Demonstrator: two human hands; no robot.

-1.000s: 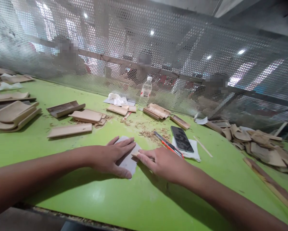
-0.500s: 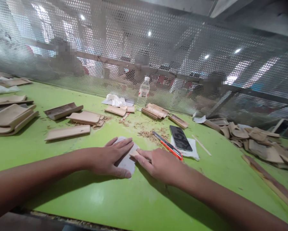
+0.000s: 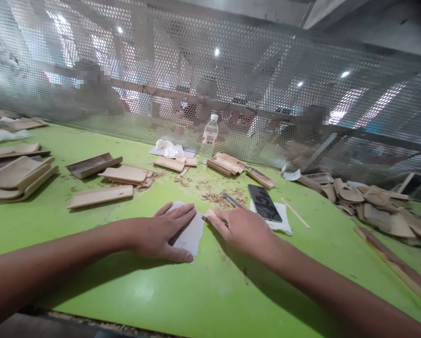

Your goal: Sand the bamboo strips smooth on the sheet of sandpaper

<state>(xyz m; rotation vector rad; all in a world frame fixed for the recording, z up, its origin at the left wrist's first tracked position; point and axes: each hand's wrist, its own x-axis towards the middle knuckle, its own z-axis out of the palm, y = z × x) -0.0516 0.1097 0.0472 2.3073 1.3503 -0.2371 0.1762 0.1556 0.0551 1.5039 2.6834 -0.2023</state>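
Observation:
My left hand (image 3: pixel 163 233) lies flat with its fingers stretched out, pressing a pale grey sheet (image 3: pixel 192 234) that looks like sandpaper onto the green table (image 3: pixel 140 300). Just right of that sheet, my right hand (image 3: pixel 241 230) pinches a small piece of bamboo (image 3: pixel 209 214) between thumb and fingers. Most of the bamboo piece is hidden by the hand. Behind the right hand a utility knife (image 3: pixel 232 200) shows only its front end; its orange handle is largely covered. A dark phone (image 3: pixel 264 203) rests on a white tissue (image 3: pixel 283 218) close by.
Wood shavings (image 3: pixel 219 197) lie beyond the hands. Split bamboo pieces (image 3: pixel 101 196) are spread on the left, with a heap of bamboo scraps (image 3: pixel 375 202) on the right. A water bottle (image 3: pixel 209 138) stands before a perforated metal screen (image 3: pixel 154 89); people sit behind it.
My right hand has moved right and slightly away from me, carrying the bamboo piece off the sheet's edge and covering more of the knife. My left hand stays flat on the sheet.

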